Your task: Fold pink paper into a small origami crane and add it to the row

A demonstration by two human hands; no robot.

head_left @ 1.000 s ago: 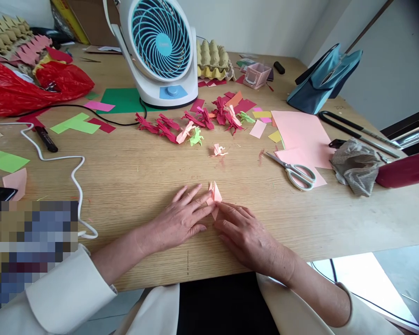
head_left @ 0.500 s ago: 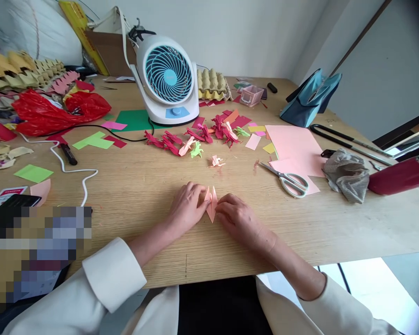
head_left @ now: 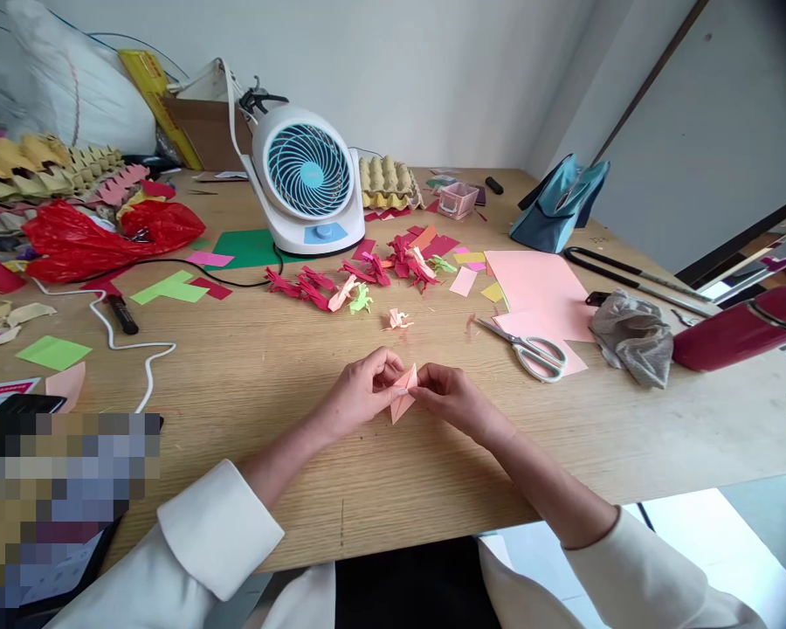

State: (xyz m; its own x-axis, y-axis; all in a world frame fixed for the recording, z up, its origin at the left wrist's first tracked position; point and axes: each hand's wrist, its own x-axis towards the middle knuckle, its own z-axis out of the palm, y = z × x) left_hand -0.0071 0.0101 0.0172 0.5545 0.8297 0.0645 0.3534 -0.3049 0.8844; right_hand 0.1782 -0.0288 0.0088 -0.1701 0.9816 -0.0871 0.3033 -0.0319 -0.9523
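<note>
A small folded piece of pink origami paper [head_left: 402,404], diamond-shaped with a crease down its middle, is held between both hands near the front of the table. My left hand [head_left: 365,390] pinches its left side with thumb and fingers. On its right edge, my right hand [head_left: 455,397] grips with thumb and forefinger. Just beyond the hands lies a small pink folded paper figure [head_left: 397,320]. Farther back are several red folded paper figures [head_left: 314,286] and a light green one [head_left: 361,299]. White-handled scissors [head_left: 530,351] rest on pink paper at the right.
A white and blue fan [head_left: 311,179] stands at the back, beside egg cartons [head_left: 389,182]. Pink sheets [head_left: 537,288], a grey crumpled cloth [head_left: 632,336] and a red bottle [head_left: 740,328] are on the right. A white cable [head_left: 148,349] and green paper [head_left: 53,351] lie left.
The pink paper has been turned and opened out into a wider, tilted diamond. Both hands now pinch it, the right thumb and forefinger on its edge. The camera view has shifted slightly.
</note>
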